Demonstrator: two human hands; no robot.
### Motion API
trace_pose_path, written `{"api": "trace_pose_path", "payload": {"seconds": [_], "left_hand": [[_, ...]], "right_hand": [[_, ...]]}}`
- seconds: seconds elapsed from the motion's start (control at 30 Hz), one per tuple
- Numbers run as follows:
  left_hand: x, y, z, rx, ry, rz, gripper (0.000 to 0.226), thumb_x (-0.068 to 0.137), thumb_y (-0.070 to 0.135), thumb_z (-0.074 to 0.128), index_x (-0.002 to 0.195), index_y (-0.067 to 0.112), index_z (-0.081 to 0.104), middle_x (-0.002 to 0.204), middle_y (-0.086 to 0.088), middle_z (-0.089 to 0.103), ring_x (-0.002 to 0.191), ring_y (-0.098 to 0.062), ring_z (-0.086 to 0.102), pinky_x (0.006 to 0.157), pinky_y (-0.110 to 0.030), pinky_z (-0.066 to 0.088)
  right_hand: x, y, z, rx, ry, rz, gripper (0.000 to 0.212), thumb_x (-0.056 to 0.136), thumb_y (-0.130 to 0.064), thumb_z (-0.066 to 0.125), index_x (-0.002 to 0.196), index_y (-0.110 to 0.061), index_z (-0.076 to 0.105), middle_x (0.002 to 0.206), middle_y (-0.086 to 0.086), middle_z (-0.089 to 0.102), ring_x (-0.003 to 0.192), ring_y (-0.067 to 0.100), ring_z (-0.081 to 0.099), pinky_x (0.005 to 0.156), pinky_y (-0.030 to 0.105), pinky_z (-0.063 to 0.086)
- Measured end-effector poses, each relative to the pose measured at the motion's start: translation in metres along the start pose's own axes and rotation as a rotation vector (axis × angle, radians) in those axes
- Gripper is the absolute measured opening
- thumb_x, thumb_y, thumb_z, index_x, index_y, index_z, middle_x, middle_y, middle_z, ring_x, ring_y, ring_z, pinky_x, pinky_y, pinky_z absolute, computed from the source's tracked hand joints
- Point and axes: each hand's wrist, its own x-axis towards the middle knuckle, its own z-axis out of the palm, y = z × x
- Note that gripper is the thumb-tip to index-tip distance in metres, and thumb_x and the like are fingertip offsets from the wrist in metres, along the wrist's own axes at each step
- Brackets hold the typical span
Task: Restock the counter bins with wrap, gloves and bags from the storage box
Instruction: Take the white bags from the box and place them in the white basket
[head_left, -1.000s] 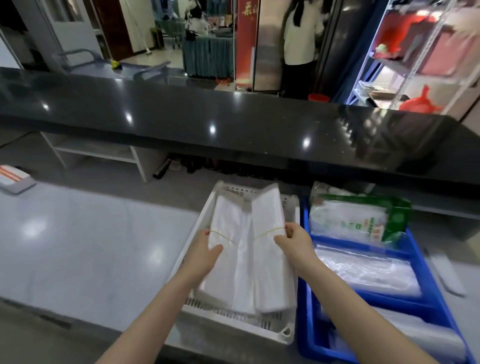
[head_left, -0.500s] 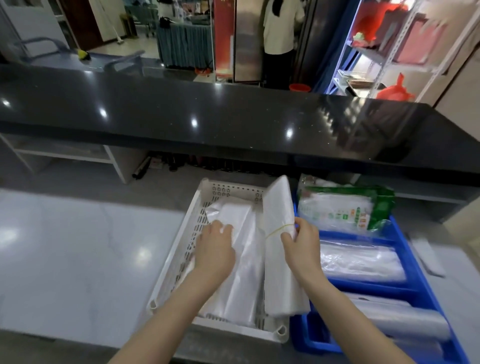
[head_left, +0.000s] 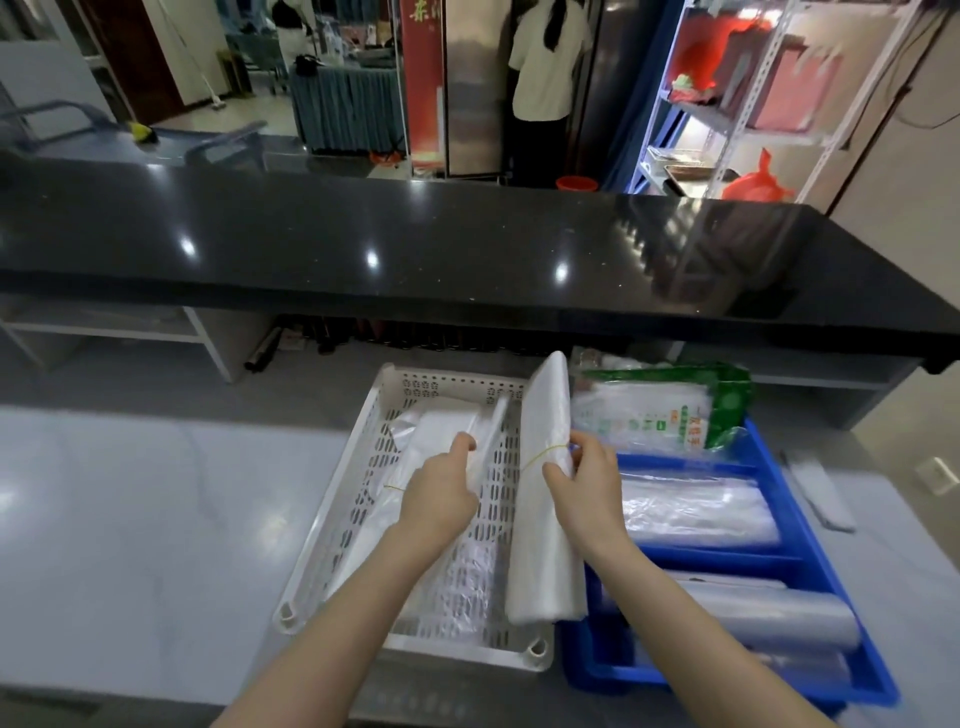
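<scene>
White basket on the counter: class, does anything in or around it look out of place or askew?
Yes. The right hand holds one banded bag bundle on edge, leaning over the white basket rim toward the blue bin, not lying flat inside.

Two bins in front of me, one white basket (head_left: 332, 530) and one blue box (head_left: 810, 525) right of it, two banded bag bundles (head_left: 540, 519) over the basket, one green packet (head_left: 727, 400) in the blue box.

Each hand (left (head_left: 441, 493), right (head_left: 587, 483)) grips a banded bag bundle (head_left: 543, 519) over the white basket (head_left: 332, 525).
</scene>
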Motion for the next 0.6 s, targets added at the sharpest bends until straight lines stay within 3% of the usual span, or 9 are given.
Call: {"api": "trace_pose_path", "payload": {"seconds": [0.1, 0.23, 0.4, 0.5, 0.6], "left_hand": [[0.001, -0.003, -0.035, -0.099, 0.107, -0.044, 0.053, 0.077, -0.005, 0.051, 0.118, 0.028, 0.043, 0.081, -0.003, 0.059, 0.061, -0.020, 0.057, 0.050, -0.038, 0.051], [0.002, -0.007, -0.079, -0.011, 0.259, -0.007, 0.046, 0.076, 0.000, 0.049, 0.115, 0.026, 0.049, 0.082, -0.006, 0.063, 0.066, -0.026, 0.054, 0.055, -0.033, 0.041], [-0.003, -0.009, -0.122, 0.086, 0.380, 0.050, 0.041, 0.077, 0.001, 0.048, 0.110, 0.026, 0.049, 0.089, -0.004, 0.066, 0.072, -0.027, 0.058, 0.062, -0.044, 0.053], [-0.002, -0.010, -0.137, 0.155, 0.419, 0.073, 0.039, 0.080, 0.001, 0.046, 0.111, 0.025, 0.048, 0.082, -0.003, 0.062, 0.073, -0.029, 0.057, 0.060, -0.044, 0.051], [-0.005, -0.007, -0.137, 0.234, 0.397, 0.109, 0.039, 0.081, 0.002, 0.044, 0.114, 0.024, 0.048, 0.083, -0.004, 0.061, 0.072, -0.031, 0.056, 0.058, -0.042, 0.048]], "right_hand": [[-0.004, -0.007, 0.012, 0.036, -0.016, -0.021, 0.036, 0.089, -0.016, 0.057, 0.124, -0.013, 0.048, 0.120, 0.004, 0.042, 0.085, 0.008, 0.051, 0.077, 0.027, 0.043], [-0.010, -0.019, 0.037, 0.103, 0.006, -0.009, 0.041, 0.089, -0.016, 0.058, 0.128, -0.011, 0.044, 0.120, 0.002, 0.039, 0.084, 0.007, 0.049, 0.072, 0.020, 0.040], [-0.022, -0.030, 0.069, 0.173, -0.016, -0.021, 0.038, 0.090, -0.017, 0.059, 0.125, -0.016, 0.043, 0.121, -0.001, 0.039, 0.086, 0.002, 0.049, 0.070, 0.009, 0.037], [-0.028, -0.031, 0.083, 0.174, -0.055, -0.014, 0.042, 0.091, -0.015, 0.055, 0.131, -0.016, 0.041, 0.131, 0.003, 0.039, 0.094, 0.007, 0.046, 0.084, 0.020, 0.039], [-0.027, -0.027, 0.090, 0.156, -0.147, 0.066, 0.052, 0.094, -0.012, 0.051, 0.142, -0.016, 0.029, 0.144, 0.008, 0.025, 0.100, 0.010, 0.037, 0.091, 0.024, 0.032]]}}
